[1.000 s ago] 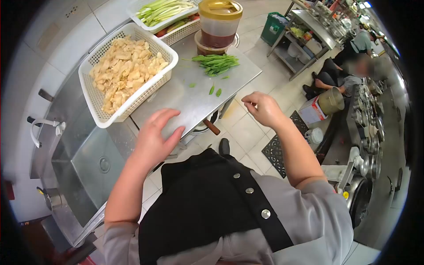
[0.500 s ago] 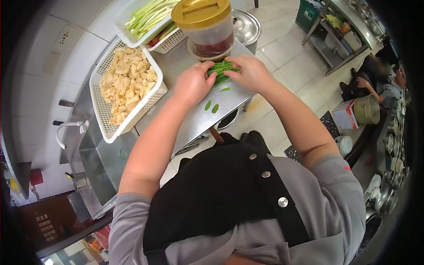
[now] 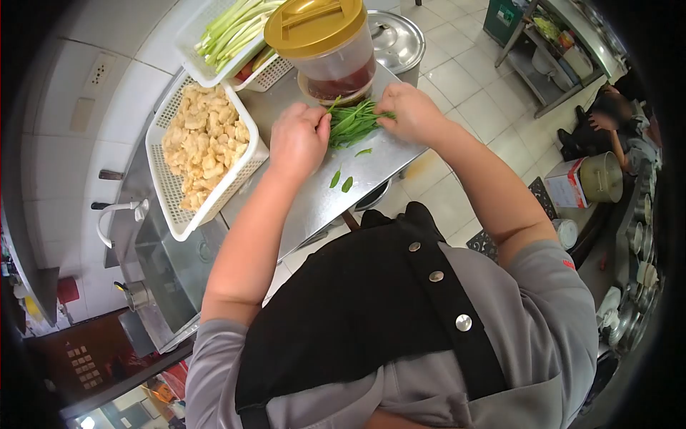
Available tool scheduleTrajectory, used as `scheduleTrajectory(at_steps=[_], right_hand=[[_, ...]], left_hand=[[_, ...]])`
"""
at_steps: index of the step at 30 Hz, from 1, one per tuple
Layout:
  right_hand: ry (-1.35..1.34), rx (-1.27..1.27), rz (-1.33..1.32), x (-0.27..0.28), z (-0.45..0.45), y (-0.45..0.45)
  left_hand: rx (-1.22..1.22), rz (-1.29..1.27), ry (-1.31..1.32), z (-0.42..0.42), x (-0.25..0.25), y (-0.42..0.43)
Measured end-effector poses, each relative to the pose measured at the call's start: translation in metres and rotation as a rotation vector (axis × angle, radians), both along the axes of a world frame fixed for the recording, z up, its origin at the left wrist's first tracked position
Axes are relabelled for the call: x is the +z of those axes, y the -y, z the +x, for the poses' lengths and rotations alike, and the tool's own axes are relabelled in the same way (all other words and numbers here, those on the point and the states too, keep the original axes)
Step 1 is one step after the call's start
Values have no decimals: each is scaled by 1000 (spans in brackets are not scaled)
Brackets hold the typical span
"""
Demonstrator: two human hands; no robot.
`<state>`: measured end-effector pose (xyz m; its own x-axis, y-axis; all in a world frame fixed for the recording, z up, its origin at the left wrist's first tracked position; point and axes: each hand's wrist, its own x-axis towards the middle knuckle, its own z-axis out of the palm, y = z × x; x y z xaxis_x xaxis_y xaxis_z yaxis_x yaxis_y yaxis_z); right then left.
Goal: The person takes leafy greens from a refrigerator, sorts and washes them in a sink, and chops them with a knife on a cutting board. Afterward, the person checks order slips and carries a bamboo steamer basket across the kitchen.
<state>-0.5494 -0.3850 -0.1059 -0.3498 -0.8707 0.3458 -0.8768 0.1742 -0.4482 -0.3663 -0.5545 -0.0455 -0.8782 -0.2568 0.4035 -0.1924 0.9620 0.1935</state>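
A pile of green leaves lies on the steel table, in front of a clear tub with a gold lid and dark red contents. At the pile's left edge my left hand is closed, with its fingertips pinching leaves. My right hand pinches the leaves at the right edge. Some loose leaves lie nearer to me. Left of my left hand is a white basket heaped with pale, light-brown pieces.
A tray of green stalks rests on another basket at the back left. Left of the table are a sink and faucet. Behind the tub stands a lidded metal pot. A person sits at the far right near a bucket.
Both hands have moved forward from above the table's near edge to the leaves and closed on them. Over the last half second they have moved slightly apart, and the pile looks more spread.
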Motion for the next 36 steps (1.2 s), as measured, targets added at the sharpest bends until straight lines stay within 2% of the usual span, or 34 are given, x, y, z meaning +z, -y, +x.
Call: scheduleTrajectory(at_steps=[2,4,7,10,16,22,26,29,32,36], right_hand=[[20,1,44,1,3,-2],[33,-71,-43,6,4,3],[53,-57,-68,-1,-3,16],[78,-33,-40,-2,-6,16],[123,7,11,7,-5,7],[133,-40,14,0,-17,12],[16,-124,-57,-9,-19,20],[29,-119,136,-17,-32,29],[33,-106,156,-18,-37,32],[-45,-40,42,-15,-35,28]], left_hand=[[-22,-26,-12,-2,3,1],[-35,25,27,-6,0,0],[62,227,136,-11,-8,-5],[78,316,165,-16,-11,-12],[20,182,330,-28,-20,-16],[23,142,188,-27,-36,-5],[26,118,268,-22,-39,-5],[12,120,286,-20,-40,-7],[-1,104,309,-20,-42,-9],[-28,69,351,-18,-43,-11]])
